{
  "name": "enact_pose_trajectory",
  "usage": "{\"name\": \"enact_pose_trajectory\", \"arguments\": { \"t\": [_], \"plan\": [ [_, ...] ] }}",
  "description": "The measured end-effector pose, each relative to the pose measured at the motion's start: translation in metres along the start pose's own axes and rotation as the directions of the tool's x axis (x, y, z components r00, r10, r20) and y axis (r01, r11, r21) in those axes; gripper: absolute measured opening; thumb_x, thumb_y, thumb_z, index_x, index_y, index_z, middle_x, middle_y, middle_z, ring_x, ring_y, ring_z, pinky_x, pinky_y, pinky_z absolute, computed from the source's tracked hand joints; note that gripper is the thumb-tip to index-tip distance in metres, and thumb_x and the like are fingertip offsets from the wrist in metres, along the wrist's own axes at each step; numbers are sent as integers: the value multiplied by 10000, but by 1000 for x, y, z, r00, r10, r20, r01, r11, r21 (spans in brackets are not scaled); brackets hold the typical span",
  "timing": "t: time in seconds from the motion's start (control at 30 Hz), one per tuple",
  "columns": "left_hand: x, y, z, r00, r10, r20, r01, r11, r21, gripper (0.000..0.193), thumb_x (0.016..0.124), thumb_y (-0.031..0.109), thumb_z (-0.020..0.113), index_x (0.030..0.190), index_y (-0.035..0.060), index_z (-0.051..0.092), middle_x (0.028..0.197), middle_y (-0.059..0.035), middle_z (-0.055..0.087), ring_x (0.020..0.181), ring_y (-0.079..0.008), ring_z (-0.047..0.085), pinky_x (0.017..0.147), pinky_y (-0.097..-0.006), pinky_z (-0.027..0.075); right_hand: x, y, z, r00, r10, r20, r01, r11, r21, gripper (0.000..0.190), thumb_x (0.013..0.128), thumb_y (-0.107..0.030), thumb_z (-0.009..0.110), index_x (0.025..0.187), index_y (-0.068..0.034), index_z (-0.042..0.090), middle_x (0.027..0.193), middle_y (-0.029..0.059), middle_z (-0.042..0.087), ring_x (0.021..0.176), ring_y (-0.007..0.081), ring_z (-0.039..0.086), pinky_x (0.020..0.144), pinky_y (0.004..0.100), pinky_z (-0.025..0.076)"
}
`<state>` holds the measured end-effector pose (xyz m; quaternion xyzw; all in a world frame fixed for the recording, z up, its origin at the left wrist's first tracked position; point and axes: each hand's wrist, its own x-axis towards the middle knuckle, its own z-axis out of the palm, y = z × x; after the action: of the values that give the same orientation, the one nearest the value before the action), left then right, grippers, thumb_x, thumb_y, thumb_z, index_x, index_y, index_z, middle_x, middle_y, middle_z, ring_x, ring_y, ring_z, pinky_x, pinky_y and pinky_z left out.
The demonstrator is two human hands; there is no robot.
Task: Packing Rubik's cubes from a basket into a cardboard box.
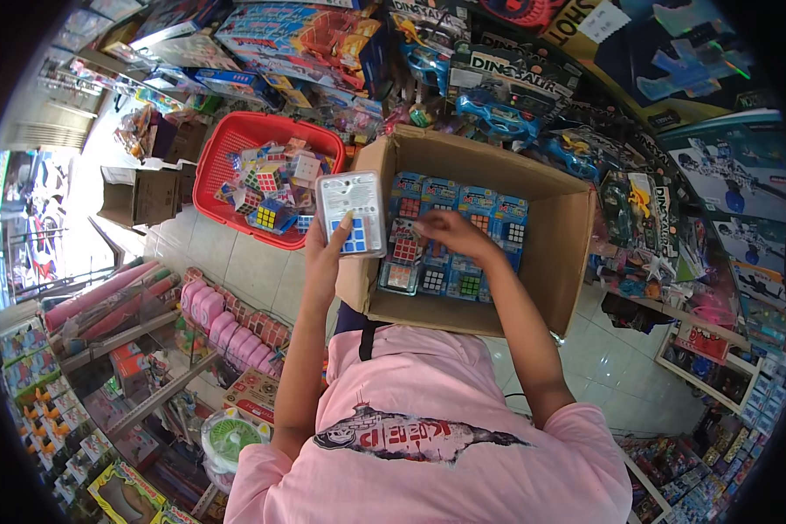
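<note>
My left hand (pixel 331 245) holds a blister-packed puzzle cube (pixel 352 213) at the left rim of an open cardboard box (pixel 543 275). Its thumb lies across the clear pack, over the blue-faced cube. Inside the box are several blue-carded puzzle cube packs (pixel 469 285), lying in rows. My right hand (pixel 462 234) is over them with curled fingers. Its fingertips meet the upper right edge of a pack with a red-faced cube (pixel 406 250); whether they grip it is hidden. That pack lies beside a pack with an orange-faced cube (pixel 401 276).
A red plastic basket (pixel 203 173) with several loose puzzle cubes stands left of the box. Boxed toys (pixel 301 42) and dinosaur toy packs (pixel 504 85) crowd the far side. Shelves hold pink cases (pixel 232 334) and a green fan (pixel 231 440) at lower left. Small cartons (pixel 145 196) sit further left.
</note>
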<state>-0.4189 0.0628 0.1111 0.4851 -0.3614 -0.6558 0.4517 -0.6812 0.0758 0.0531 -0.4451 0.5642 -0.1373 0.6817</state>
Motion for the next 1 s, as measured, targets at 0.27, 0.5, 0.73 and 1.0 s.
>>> {"name": "enact_pose_trajectory", "arguments": {
  "t": [0.27, 0.5, 0.73, 1.0],
  "plan": [
    [36, -23, 76, 956, 13, 294, -118, 932, 342, 448, 948, 228, 653, 1275, -30, 486, 1137, -93, 620, 1023, -125, 586, 892, -293, 475, -30, -18, -11, 923, -180, -340, 288, 909, 301, 331, 980, -353, 600, 1177, -88, 626, 934, -35, 623, 793, 68, 554, 652, 243, 430],
    [114, -156, 58, 980, 69, 185, -196, 473, 859, 588, 908, 241, 682, 1290, -72, 362, 1175, -316, 570, 1102, -430, 591, 938, -460, 470, 65, 56, -12, 921, 39, -388, 93, 945, 314, 285, 971, -333, 602, 1021, -56, 647, 828, 3, 623, 721, 107, 582, 588, 280, 438],
    [122, -187, 64, 916, -340, 214, -154, 194, 969, 613, 869, 202, 686, 1314, -101, 392, 1209, -367, 536, 1229, -478, 490, 1045, -456, 417, 129, 141, 3, 921, 141, -363, -17, 946, 324, 325, 932, -286, 649, 1064, 10, 627, 882, 84, 689, 693, 152, 660, 603, 292, 489],
    [102, -199, 43, 912, -188, 364, -405, -271, 873, 538, 833, 115, 629, 1332, -34, 492, 1426, -271, 396, 1335, -386, 389, 1118, -414, 347, 120, 133, 35, 779, -99, -620, -22, 983, -185, 496, 797, -241, 738, 1167, 41, 565, 1097, 270, 652, 1053, 420, 628, 921, 477, 503]
  ]
}}
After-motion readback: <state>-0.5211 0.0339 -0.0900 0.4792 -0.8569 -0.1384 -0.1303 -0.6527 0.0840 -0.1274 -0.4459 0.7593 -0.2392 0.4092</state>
